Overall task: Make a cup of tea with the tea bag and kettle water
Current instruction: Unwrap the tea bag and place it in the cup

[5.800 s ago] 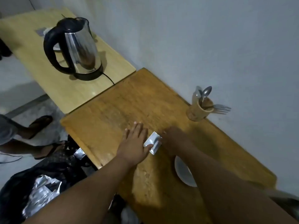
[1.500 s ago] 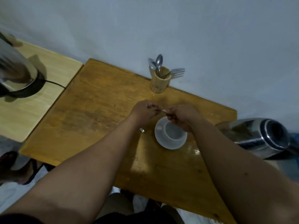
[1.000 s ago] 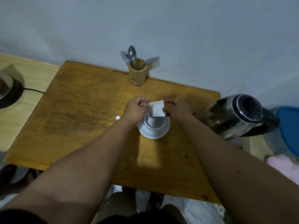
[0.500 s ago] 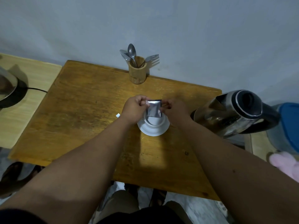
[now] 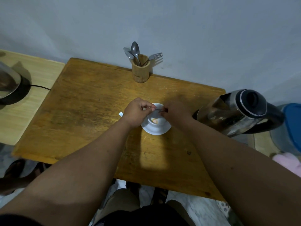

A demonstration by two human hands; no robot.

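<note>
A white cup [image 5: 156, 120] stands on a white saucer [image 5: 156, 130] in the middle of the wooden table [image 5: 91, 101]. A pale tea bag [image 5: 154, 121] lies inside the cup. My left hand [image 5: 137, 111] and my right hand [image 5: 175, 112] meet just above the cup, both pinching the thin foil wrapper [image 5: 157, 110], now seen edge-on. A steel kettle [image 5: 236, 111] with a black handle stands to the right of the table, close to my right forearm. A small torn scrap of wrapper [image 5: 120, 114] lies on the table left of my left hand.
A wooden holder [image 5: 140, 71] with spoons and a fork stands at the table's far edge by the wall. A second kettle [image 5: 9, 85] with a cord sits on the lighter table at left. A blue-lidded container [image 5: 291, 126] is at far right. Someone's sandalled feet show at lower left.
The wrapper was held flat and upright over the cup half a second ago; now it is edge-on between my fingers, and a tea bag shows inside the cup.
</note>
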